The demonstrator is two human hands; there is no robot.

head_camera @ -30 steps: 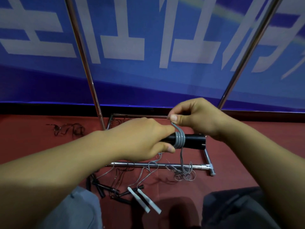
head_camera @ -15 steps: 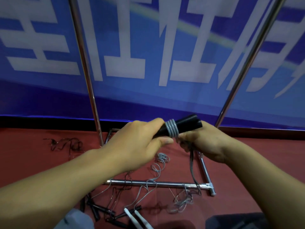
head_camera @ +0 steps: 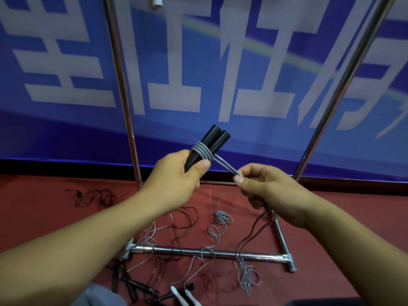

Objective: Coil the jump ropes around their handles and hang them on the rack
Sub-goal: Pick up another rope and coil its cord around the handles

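While the left hand (head_camera: 176, 173) clenches the black handles (head_camera: 206, 149), the right hand (head_camera: 265, 186), pinching the grey rope (head_camera: 227, 167) at its fingertips, should keep it taut beside the thumb.

Dim, even indoor light, soft overall focus, faint shadows, and wide-angle bending of straight lines toward the edges.

Blue banner (head_camera: 198, 62) with white characters, red floor (head_camera: 44, 213), black baseboard (head_camera: 66, 167)

Left hand (head_camera: 176, 175) grips two black handles (head_camera: 209, 146) wound with grey rope (head_camera: 204, 151); right hand (head_camera: 265, 186) pinches the rope taut beside them, above the rack (head_camera: 198, 253) base
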